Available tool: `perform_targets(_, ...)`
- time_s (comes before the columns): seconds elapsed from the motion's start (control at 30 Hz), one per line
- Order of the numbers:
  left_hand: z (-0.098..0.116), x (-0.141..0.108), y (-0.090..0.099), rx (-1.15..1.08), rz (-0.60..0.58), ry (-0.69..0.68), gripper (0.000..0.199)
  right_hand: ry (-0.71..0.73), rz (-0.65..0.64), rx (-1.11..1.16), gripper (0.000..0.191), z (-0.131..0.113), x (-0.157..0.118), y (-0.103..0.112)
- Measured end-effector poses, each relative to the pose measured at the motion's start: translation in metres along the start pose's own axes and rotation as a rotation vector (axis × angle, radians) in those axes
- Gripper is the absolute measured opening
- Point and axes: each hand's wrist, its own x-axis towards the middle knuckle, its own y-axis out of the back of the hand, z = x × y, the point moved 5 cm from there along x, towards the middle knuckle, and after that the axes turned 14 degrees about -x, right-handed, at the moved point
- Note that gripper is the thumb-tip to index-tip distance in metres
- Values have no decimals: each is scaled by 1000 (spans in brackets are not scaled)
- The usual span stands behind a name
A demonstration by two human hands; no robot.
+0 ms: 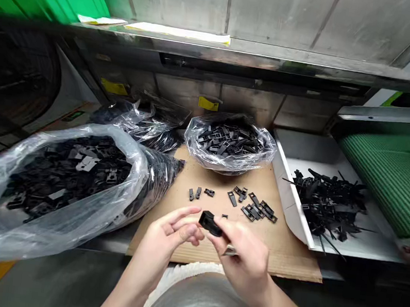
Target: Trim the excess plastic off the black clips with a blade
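My right hand (243,255) grips a black plastic part (211,222) between thumb and fingers, above the front of the cardboard sheet. A small shiny metal piece (230,250) shows between the fingers of that hand; its kind is unclear. Just left of the part is my left hand (177,228), its fingers apart and nothing in them. The fingertips come close to the part, and I cannot tell whether they touch it. Beyond the hands, several loose black clips (253,210) lie on the cardboard (194,255), with smaller black pieces (195,193) farther left.
A large clear bag (135,175) of black parts leans at the left. Behind the cardboard stands an open clear bag (207,161) of black clips. On the right are a white tray (294,207) with black plastic scraps and a green conveyor belt (382,177). A metal shelf (256,49) runs overhead.
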Motion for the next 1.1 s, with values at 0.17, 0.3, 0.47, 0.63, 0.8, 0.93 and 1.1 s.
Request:
perform_targets(0.17, -8, 4, 2, 36, -4, -20, 41, -93, -493, 102, 37, -4, 0, -20)
perform_targets(0.3, 3, -1, 5, 194, 53, -238, 40, -286, -709, 59, 43, 9, 0, -12)
perform_targets(0.47, 3, -7, 4, 243, 61, -220, 24, -275, -583, 82, 31, 15, 3, -7)
perform_targets(0.63, 1, -4, 6, 239, -25, -244, 19, -361, -401, 292, 19, 13, 5, -10)
perform_targets(0.8, 7, -3, 1, 253, -164, -359, 15, -533, -471, 451, 24, 15, 2, -21)
perform_targets(0.93, 6, -3, 1, 249, -181, -348, 17, -529, -458, 474, 28, 16, 5, -21)
perform_targets(1.1, 5, -1, 5, 245, -145, -340, 20, -478, -465, 457, 26, 13, 9, -21)
